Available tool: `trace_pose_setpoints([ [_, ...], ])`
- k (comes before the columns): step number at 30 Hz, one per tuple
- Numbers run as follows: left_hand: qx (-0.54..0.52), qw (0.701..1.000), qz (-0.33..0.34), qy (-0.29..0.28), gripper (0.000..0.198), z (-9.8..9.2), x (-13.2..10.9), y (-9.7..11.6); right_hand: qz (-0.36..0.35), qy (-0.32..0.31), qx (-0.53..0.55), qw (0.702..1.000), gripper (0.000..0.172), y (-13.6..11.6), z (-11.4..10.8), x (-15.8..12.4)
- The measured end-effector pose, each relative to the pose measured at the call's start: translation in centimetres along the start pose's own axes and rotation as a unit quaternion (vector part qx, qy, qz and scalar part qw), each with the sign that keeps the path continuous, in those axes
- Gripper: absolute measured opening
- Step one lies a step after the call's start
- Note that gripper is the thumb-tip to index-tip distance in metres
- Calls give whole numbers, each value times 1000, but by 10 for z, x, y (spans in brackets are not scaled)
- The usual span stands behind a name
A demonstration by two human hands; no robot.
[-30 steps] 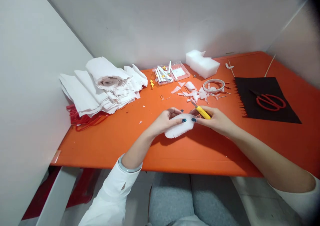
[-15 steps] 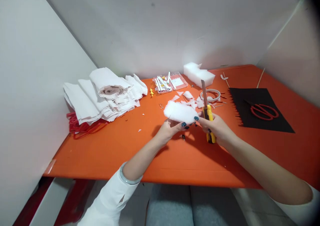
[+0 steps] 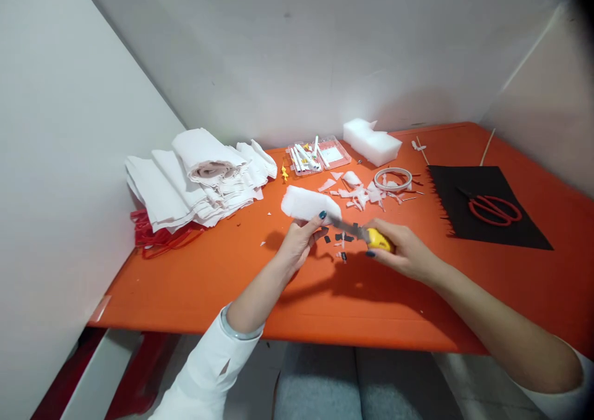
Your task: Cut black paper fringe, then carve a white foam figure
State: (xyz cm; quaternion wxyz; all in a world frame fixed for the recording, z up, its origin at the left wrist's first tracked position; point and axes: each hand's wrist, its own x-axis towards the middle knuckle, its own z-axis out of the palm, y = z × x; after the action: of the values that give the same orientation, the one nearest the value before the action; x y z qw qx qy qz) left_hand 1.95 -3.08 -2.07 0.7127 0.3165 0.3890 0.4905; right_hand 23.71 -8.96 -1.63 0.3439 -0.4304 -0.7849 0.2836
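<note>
A white foam piece [image 3: 306, 203] is pinched in my left hand [image 3: 299, 242], held above the orange table with the thumb on its near edge. My right hand [image 3: 401, 250] grips a yellow utility knife [image 3: 378, 240]. Its long blade [image 3: 344, 225] is out, points left and is slightly blurred. The tip is at the foam's right end; whether it touches, I cannot tell. Beneath the blade lie small black scraps [image 3: 343, 237]. Torn white foam bits [image 3: 357, 194] are scattered just beyond.
White folded cloth [image 3: 185, 185] lies at left over red plastic [image 3: 146, 228]. A marker case [image 3: 333, 154], a foam block [image 3: 374, 141] and a tape roll [image 3: 393, 179] sit at the back. Red-handled scissors [image 3: 494, 211] rest on a black sheet [image 3: 501, 237] at right.
My right hand has let go of the foam and swung the knife from upright to pointing left. My left hand has moved slightly left with the foam.
</note>
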Motion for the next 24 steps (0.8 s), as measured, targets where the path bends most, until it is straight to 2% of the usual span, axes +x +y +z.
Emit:
trace_pose_setpoints([
  [3,-34,999,9,5,40,-1,1,5,-58,-72,-128,987,33,-1,3,-1],
  [6,-63,998,28,-14,46,-1,-3,14,-72,-86,-208,972,35,2,5,0],
  [10,-32,995,41,-82,47,1,-13,24,-74,-64,-274,957,35,10,4,2],
  [13,-3,993,44,-106,46,2,-18,26,-85,-47,-312,945,34,14,1,2],
  [20,40,992,13,-118,43,-2,-15,19,-127,17,-309,942,36,12,-6,0],
  [24,35,995,-4,-96,52,-2,-14,16,-133,60,-281,949,39,9,-8,-2],
])
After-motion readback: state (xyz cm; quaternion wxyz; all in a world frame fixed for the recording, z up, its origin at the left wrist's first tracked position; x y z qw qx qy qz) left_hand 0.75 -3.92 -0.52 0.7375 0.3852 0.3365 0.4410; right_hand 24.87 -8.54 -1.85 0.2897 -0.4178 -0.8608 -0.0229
